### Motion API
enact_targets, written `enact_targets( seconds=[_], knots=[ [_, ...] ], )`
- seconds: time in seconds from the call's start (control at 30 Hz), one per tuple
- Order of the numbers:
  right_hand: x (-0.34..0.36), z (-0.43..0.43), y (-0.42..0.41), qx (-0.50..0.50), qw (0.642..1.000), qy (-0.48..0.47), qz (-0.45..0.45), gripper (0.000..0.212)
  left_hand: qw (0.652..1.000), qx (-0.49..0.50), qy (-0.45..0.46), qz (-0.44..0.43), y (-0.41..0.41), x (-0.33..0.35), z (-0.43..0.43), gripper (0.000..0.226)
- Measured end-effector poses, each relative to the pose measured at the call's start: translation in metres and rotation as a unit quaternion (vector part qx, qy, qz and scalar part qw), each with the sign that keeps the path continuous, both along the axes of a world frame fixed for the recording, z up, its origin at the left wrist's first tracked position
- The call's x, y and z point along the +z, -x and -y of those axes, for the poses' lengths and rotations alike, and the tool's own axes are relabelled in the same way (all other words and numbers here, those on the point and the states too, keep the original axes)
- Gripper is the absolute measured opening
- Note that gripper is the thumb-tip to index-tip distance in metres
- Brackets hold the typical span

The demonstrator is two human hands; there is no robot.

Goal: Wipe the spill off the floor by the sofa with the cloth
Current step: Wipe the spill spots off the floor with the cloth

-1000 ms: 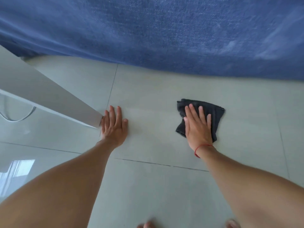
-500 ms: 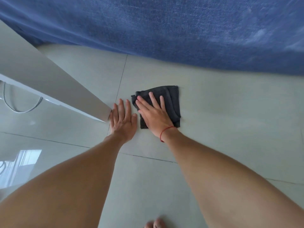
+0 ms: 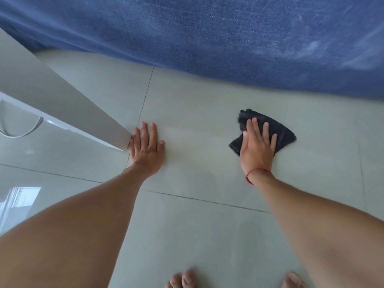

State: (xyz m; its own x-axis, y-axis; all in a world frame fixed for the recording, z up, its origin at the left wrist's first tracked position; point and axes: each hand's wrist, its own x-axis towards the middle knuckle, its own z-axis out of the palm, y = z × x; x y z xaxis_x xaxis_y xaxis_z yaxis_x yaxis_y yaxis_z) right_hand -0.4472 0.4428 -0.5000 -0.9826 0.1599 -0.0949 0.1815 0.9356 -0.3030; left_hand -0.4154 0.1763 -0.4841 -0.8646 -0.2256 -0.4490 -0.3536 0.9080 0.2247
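— Where is the cloth [image 3: 280,133] now?

— Out to the right on the pale tiled floor [image 3: 199,225], a little in front of the blue sofa [image 3: 207,32] and not touching it. Half a second ago it lay just beside the left hand; it has since swung back right, about where it was a second ago. It looks bunched and folded now rather than square.

— And the right hand [image 3: 256,147]?

— Flat on top of the cloth, palm down, fingers [image 3: 254,127] stretched out and slightly spread, pressing rather than gripping. A red string [image 3: 257,171] circles the wrist.

— The left hand [image 3: 146,148]?

— It hasn't shifted: palm flat on the tile, fingers extended, bracing, its outer edge right against the corner of the white table [image 3: 52,100]. The two hands are well apart again.

— Any spill visible?

— A faint sheen shows on the tile between the hands; I cannot tell if it is liquid. Bare toes [image 3: 185,280] show at the bottom edge.
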Motion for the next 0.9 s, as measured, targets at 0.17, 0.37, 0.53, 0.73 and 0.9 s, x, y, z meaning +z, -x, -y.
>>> enact_targets(
  seconds=[0.17, 0.37, 0.53, 0.73, 0.9],
  knots=[
    [0.004, 0.020, -0.009, 0.133, 0.991, -0.027, -0.007, 0.048, 1.000, 0.004, 0.002, 0.000, 0.000, -0.001, -0.001, 0.060],
    [0.013, 0.029, -0.020, 0.250, 0.968, -0.020, 0.031, 0.060, 0.999, 0.036, 0.006, 0.000, 0.003, 0.004, -0.008, 0.061],
    [0.030, 0.009, -0.018, -0.023, 0.998, 0.045, -0.043, 0.054, 0.989, 0.059, 0.018, -0.134, 0.019, 0.030, -0.070, 0.045],
    [0.048, -0.002, -0.005, -0.166, 0.975, 0.076, 0.131, 0.065, 0.999, 0.037, 0.016, 0.018, 0.034, 0.040, -0.141, 0.075],
    [0.058, -0.001, 0.009, -0.173, 0.953, 0.174, 0.176, 0.045, 0.994, 0.081, -0.052, 0.055, 0.045, 0.046, -0.161, 0.060]
  ],
)
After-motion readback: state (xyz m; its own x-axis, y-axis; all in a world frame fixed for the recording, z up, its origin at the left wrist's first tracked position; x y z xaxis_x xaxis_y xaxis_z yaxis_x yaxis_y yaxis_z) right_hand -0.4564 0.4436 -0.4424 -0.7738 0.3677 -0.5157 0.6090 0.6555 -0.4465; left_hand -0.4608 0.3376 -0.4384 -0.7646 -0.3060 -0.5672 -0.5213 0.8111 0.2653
